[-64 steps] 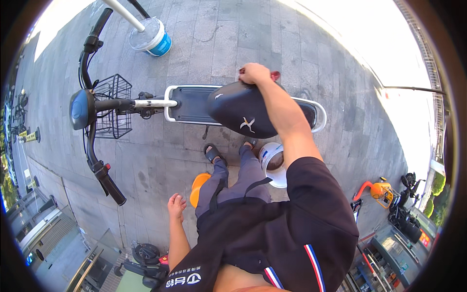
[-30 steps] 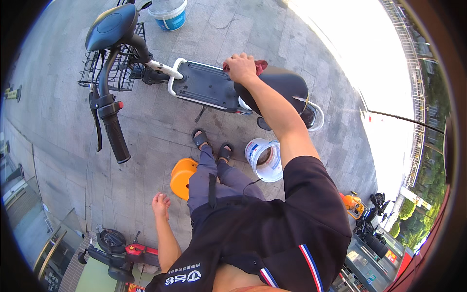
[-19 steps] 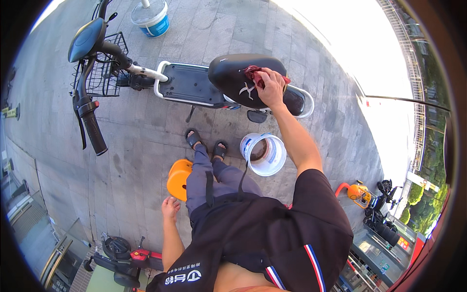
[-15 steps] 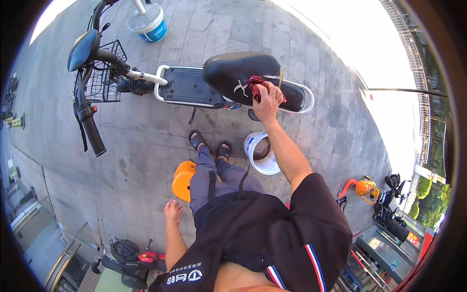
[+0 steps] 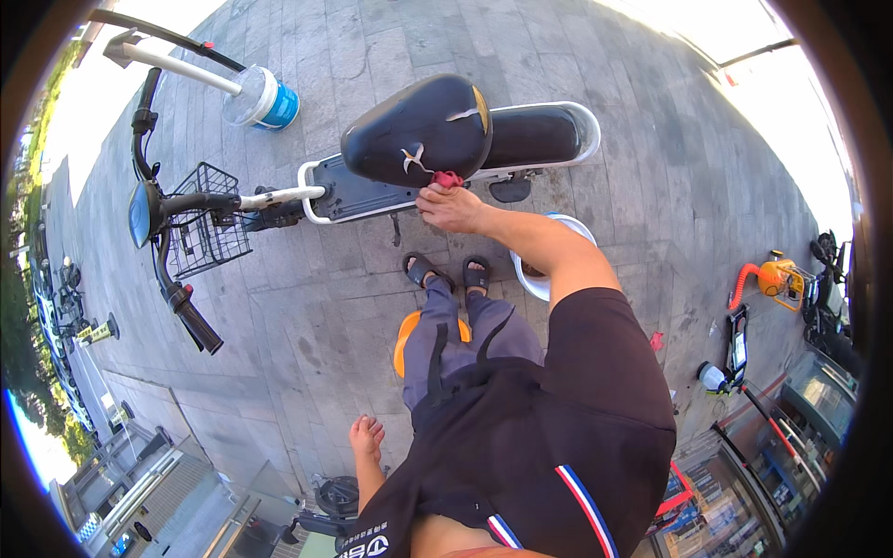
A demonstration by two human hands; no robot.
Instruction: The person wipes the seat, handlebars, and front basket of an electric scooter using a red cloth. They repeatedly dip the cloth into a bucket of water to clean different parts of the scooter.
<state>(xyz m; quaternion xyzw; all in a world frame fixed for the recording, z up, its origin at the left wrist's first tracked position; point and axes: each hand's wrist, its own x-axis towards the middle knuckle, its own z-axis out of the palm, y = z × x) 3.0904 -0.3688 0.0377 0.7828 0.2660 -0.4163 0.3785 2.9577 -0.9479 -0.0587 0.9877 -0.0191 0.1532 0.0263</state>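
The fingers of the right hand (image 5: 450,208) are grasping a crumpled red cloth (image 5: 447,179) at the near edge of the smooth black seat (image 5: 409,130) on a white-framed scooter (image 5: 358,197). The left hand (image 5: 366,435) is hanging free, fingers loosely curled. A white plastic bucket (image 5: 534,286) is standing beneath the right forearm (image 5: 535,240).

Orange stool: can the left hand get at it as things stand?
Probably yes, perhaps with a stoop: the left hand looks empty, and nothing shows between it and the visible edge of the orange stool, though trouser legs hide much of it.
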